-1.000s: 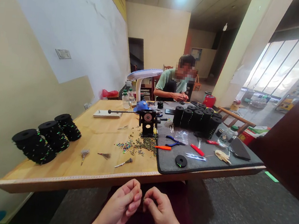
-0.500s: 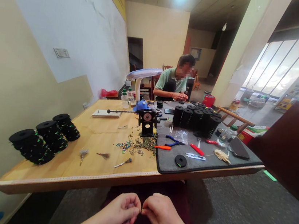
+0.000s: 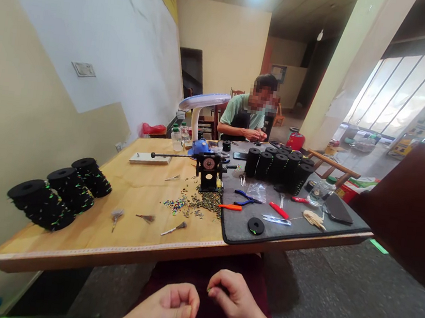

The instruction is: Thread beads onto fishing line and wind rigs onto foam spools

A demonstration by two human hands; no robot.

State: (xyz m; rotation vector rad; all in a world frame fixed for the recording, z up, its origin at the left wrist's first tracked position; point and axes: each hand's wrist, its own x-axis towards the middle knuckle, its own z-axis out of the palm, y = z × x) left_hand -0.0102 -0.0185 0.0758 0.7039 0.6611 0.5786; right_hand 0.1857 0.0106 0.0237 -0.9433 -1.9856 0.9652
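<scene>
My left hand [image 3: 172, 310] is curled into a loose fist low over my lap, fingers closed; what it holds, if anything, is hidden. My right hand [image 3: 235, 297] sits just right of it, slightly higher, with fingertips pinched on a tiny piece too small to name. The two hands are a little apart, below the front edge of the wooden table [image 3: 122, 251]. On the table lie small feather tufts [image 3: 174, 228] and a scatter of small beads [image 3: 194, 204].
Three black spools [image 3: 59, 191] stand at the table's left. A black winding device [image 3: 208, 171] and a desk lamp [image 3: 201, 108] stand mid-table. A grey mat [image 3: 305, 231] bears pliers, scissors and several black spools [image 3: 280, 167]. Another person [image 3: 247, 119] works at the far end.
My hands have dropped lower and drawn apart; they were pinched together before. The left hand has closed into a fist. The view has tilted up slightly.
</scene>
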